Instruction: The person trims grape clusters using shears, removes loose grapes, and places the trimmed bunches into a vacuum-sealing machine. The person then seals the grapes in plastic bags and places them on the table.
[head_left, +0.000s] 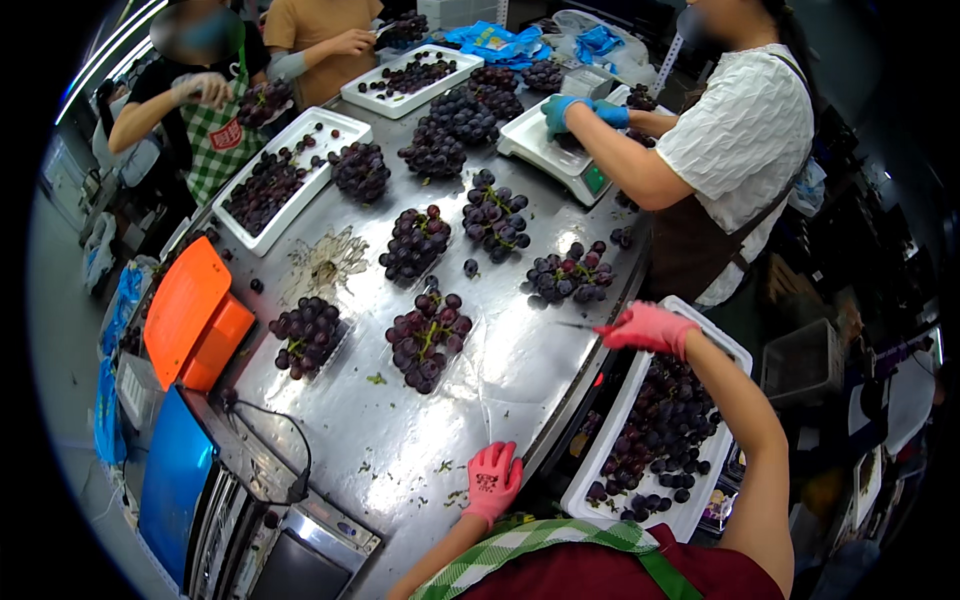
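My left hand (493, 482), in a pink rubber-coated glove, rests on the steel table (442, 420) near its front edge and holds nothing. My right hand (651, 328), gloved in pink too, grips a thin-bladed tool (576, 325) that points left over the table's edge; its handle is hidden in the glove. Under the right forearm lies a white tray (581, 491) of loose dark grapes (660, 420). Nearest the tool is a bunch of grapes (571, 274). Further left sit a reddish bunch (427, 341) and another bunch (306, 336), both on clear plastic.
A person in blue gloves (566, 112) works at a white scale (547, 157). Two more people stand across the table, by white trays (259, 240) of grapes. An orange scale (187, 315) and a machine with a cable (300, 487) stand at left. Grape bunches (465, 116) fill the middle back.
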